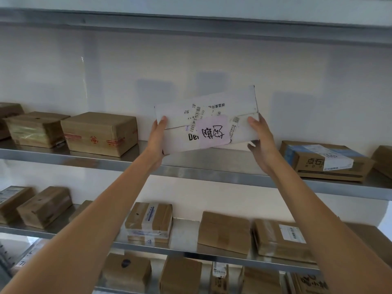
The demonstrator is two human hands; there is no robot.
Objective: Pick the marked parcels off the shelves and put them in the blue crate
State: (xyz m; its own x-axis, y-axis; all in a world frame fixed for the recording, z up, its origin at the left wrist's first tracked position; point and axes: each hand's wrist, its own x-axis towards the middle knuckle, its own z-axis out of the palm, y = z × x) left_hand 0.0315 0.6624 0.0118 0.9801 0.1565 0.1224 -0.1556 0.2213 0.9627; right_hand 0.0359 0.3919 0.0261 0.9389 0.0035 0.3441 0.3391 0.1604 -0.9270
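At the centre of the frame, a white parcel point(209, 122) is held clear of the upper shelf point(212, 172), raised in front of the white back wall. It carries a pale pink label point(213, 129) with handwritten black characters, plus barcode stickers; the label identifies it as a marked parcel.

Hand state:
- The left hand point(158, 137) grips the parcel's left end, thumb on the front face, fingers hidden behind.
- The right hand point(259, 135) grips the right end, thumb on the front near the top corner, fingers curled round the lower edge.

The parcel is tilted, its right end higher than its left. It appears to be a flat box with a flap or second layer projecting behind its upper edge; whether this is one item or two cannot be determined.

The blue crate is not in view.

Hazards from this position:
- Slip: both grips act on the ends only. If either hand releases early during the lowering, the parcel is likely to pivot and drop.
- Collision: brown cartons point(99, 133) stand at centre left and a taped carton point(324, 160) at right on the same shelf. A careless sideways sweep could knock them.
- Separation: if the rear layer is loose, it may slide out when the parcel is tipped further.
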